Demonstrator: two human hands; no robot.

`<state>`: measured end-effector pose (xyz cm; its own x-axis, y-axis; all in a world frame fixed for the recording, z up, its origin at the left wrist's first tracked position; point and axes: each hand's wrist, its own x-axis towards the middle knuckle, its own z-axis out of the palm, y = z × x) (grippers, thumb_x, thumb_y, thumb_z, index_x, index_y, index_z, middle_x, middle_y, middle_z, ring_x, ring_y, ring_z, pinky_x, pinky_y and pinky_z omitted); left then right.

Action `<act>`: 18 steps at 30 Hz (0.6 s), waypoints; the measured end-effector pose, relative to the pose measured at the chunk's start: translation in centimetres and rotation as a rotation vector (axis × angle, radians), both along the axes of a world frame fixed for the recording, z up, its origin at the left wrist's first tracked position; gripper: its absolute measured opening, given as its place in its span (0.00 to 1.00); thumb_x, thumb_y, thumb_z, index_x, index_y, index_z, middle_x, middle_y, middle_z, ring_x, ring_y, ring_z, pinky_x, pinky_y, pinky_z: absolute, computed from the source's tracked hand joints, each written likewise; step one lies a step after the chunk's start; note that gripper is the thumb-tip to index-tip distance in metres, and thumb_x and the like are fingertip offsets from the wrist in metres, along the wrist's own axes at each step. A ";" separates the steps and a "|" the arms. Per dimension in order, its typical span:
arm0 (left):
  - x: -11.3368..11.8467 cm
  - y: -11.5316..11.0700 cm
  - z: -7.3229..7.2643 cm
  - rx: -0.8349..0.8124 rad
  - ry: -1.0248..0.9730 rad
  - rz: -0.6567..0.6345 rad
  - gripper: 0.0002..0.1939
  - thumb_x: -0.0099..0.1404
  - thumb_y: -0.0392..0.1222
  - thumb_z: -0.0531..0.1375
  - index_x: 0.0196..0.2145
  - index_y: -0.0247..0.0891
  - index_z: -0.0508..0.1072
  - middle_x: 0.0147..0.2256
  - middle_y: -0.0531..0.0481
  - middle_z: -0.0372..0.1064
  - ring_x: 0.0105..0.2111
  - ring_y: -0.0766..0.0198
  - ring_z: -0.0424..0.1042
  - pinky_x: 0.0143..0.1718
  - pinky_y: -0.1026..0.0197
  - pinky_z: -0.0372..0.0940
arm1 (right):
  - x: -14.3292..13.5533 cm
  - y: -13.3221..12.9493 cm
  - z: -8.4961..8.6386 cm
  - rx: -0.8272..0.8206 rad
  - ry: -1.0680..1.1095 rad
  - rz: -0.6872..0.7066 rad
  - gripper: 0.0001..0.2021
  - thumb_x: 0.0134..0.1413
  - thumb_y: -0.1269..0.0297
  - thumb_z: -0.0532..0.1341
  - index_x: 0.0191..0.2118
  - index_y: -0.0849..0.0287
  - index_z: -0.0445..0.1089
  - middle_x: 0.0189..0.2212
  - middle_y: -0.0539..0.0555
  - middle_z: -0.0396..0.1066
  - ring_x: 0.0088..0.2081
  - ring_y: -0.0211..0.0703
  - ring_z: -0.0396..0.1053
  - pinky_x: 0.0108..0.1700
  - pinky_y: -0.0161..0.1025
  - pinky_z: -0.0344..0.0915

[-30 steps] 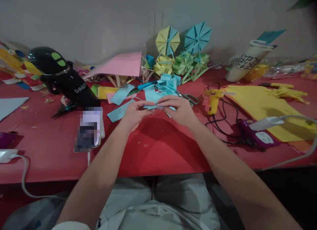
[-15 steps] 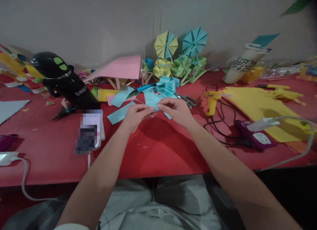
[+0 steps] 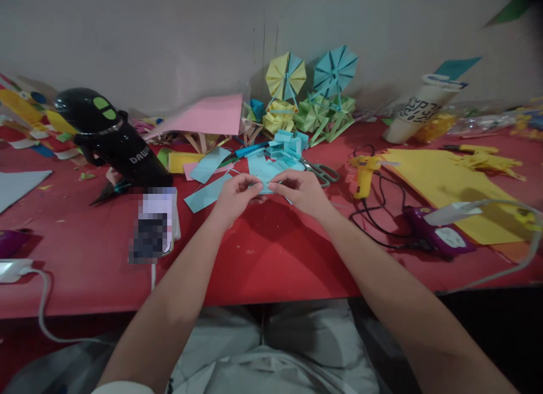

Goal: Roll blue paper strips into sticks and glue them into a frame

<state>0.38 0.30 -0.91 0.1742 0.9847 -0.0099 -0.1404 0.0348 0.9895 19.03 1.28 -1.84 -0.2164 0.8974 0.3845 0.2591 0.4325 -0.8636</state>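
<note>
My left hand (image 3: 237,197) and my right hand (image 3: 302,193) meet over the middle of the red table, fingertips almost touching. Both pinch a small light-blue piece of paper (image 3: 265,186), mostly hidden by the fingers. Just behind them lie more light-blue paper (image 3: 258,164) and a pile of folded blue paper pieces (image 3: 288,146). Loose blue strips (image 3: 207,194) rest left of my left hand. Grey-handled scissors (image 3: 326,173) lie just beyond my right hand.
A black bottle (image 3: 123,142) and a phone (image 3: 155,224) stand at left. On the right are a yellow glue gun (image 3: 363,176) with its cable, a purple power strip (image 3: 441,236), yellow paper sheets (image 3: 458,196) and a leaning white cup (image 3: 418,108). Folded paper wheels (image 3: 335,72) stand against the wall.
My fingertips have drawn slightly closer together on the blue paper, and less of it shows between them. The other things lie as before; the view has shifted very slightly.
</note>
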 end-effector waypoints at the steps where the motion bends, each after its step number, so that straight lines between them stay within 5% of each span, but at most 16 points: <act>1: 0.0 0.0 0.0 0.006 0.007 0.004 0.12 0.55 0.39 0.71 0.32 0.35 0.73 0.27 0.55 0.72 0.25 0.68 0.75 0.33 0.62 0.75 | 0.0 0.0 0.0 -0.009 0.002 -0.004 0.12 0.52 0.53 0.68 0.32 0.58 0.78 0.29 0.52 0.75 0.27 0.37 0.65 0.32 0.38 0.62; 11: -0.1 0.4 -0.9 0.117 0.102 0.017 0.11 0.57 0.40 0.70 0.34 0.37 0.71 0.25 0.56 0.70 0.24 0.67 0.76 0.32 0.61 0.76 | -0.1 -0.1 0.0 -0.038 0.000 -0.021 0.15 0.49 0.49 0.69 0.32 0.57 0.77 0.33 0.54 0.76 0.32 0.41 0.69 0.35 0.40 0.66; 18: -0.3 0.7 -1.1 0.191 0.157 0.067 0.12 0.57 0.42 0.69 0.34 0.38 0.70 0.25 0.56 0.70 0.22 0.67 0.74 0.29 0.62 0.75 | 0.0 0.2 -0.3 -0.193 0.173 -0.090 0.23 0.47 0.45 0.70 0.43 0.57 0.75 0.42 0.57 0.74 0.37 0.43 0.73 0.38 0.43 0.73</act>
<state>0.11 1.01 -2.02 0.1193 0.9805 0.1559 0.0203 -0.1594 0.9870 18.99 1.52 -2.15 -0.0782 0.9703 0.2288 0.1304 0.2375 -0.9626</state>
